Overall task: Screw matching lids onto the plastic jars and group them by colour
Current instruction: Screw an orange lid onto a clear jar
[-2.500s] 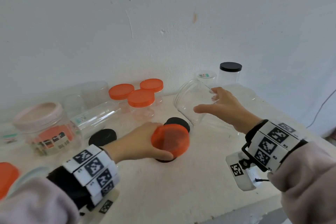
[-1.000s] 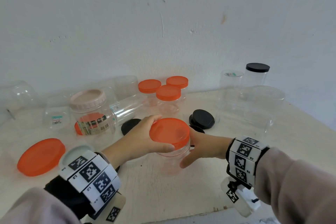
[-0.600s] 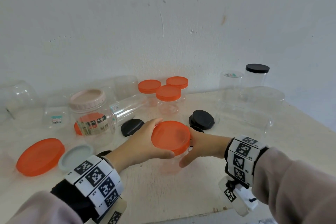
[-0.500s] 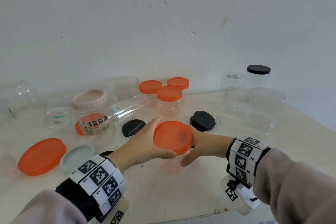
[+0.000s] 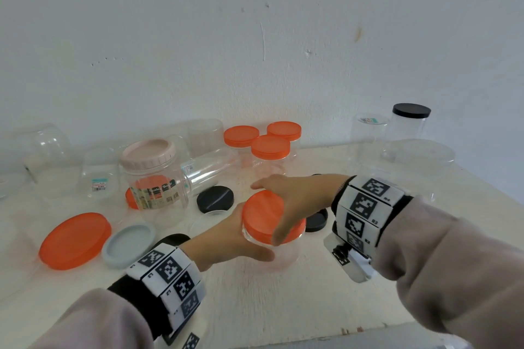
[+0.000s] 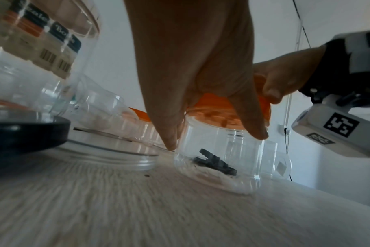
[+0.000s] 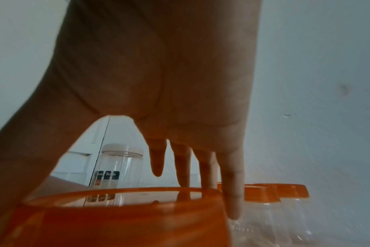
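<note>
Steadying the clear jar (image 5: 279, 252) on the table (image 5: 283, 306), the left hand (image 5: 226, 238) grasps its wall — so the right hand (image 5: 295, 201), fingers curled round the orange lid (image 5: 261, 215), can twist.

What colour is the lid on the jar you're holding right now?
Orange. The lid on the clear jar shows best in the head view.

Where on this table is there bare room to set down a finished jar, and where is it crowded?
Bare table lies along the near edge, between the two sleeves, and on the right in front of the big clear container. Crowded: the left and middle, with loose lids such as the large orange lid and the grey lid.
</note>
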Available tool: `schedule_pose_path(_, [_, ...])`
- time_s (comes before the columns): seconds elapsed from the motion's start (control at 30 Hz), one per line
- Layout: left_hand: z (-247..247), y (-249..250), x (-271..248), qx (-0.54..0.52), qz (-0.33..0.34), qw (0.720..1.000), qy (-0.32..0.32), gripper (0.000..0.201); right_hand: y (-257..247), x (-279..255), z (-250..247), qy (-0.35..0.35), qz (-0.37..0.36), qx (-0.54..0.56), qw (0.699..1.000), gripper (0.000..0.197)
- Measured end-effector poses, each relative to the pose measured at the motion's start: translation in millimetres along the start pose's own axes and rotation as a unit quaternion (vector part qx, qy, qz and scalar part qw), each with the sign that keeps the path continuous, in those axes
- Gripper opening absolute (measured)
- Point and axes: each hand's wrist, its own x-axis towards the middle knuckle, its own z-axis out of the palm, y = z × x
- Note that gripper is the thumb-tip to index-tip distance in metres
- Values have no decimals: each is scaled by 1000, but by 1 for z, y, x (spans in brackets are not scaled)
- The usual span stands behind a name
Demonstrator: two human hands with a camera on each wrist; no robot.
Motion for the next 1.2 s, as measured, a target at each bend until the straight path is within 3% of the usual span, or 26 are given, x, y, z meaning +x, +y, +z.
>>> schedule_pose_path(0.33, [-1,-2,3,-9,13,1000,2,102,-13,12,-6,-45,28,-121,991,104])
schedule_pose_path(0.77, [-3,-6,6,3,21,1000,17,100,-13,15,0,10,20,-122,992,102])
schedule_pose_path(1.03, [-2,-8,5,-2,24,999,27,96,-14,12,11,58,51,-99,992,97])
schedule_pose_path(1.2, [-2,-7,5,5,21,999,25,97,-18,8,8,39,65,-99,992,98])
